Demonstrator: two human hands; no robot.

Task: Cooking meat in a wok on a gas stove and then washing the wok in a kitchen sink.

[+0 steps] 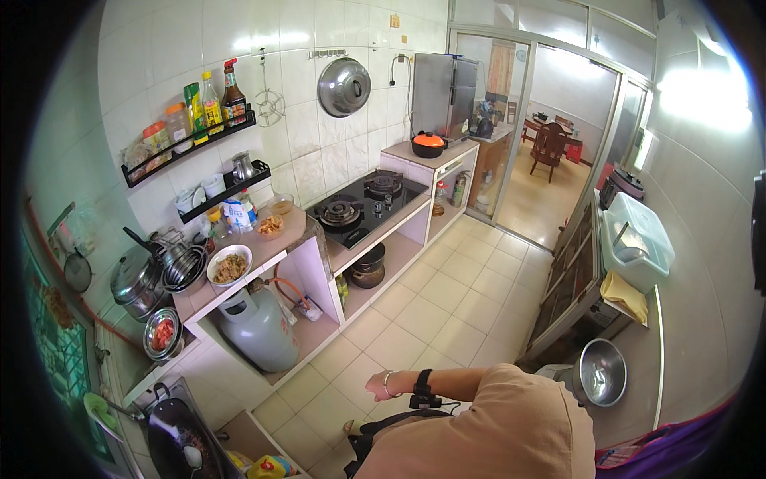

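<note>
My right hand point(378, 386) hangs above the tiled floor near the bottom middle, a bangle and a black strap on its wrist. Its fingers point left and look partly curled; nothing shows in them, but their undersides are hidden. My left hand is out of view. To the left, a dark wok point(179, 434) sits in the sink area with a pale, rounded object point(192, 457) in it. Farther up the counter stand a metal bowl of red pieces point(163, 334), a white bowl of minced food point(230, 268) and a small dish of orange-brown food point(270, 226).
A gas cylinder point(263, 332) stands beneath the counter. Beyond is a two-burner gas hob point(368, 206), with an orange-lidded pot point(428, 143) near the fridge point(443, 96). At right are a metal basin point(601, 372) and a plastic bin point(640, 233) on a cabinet.
</note>
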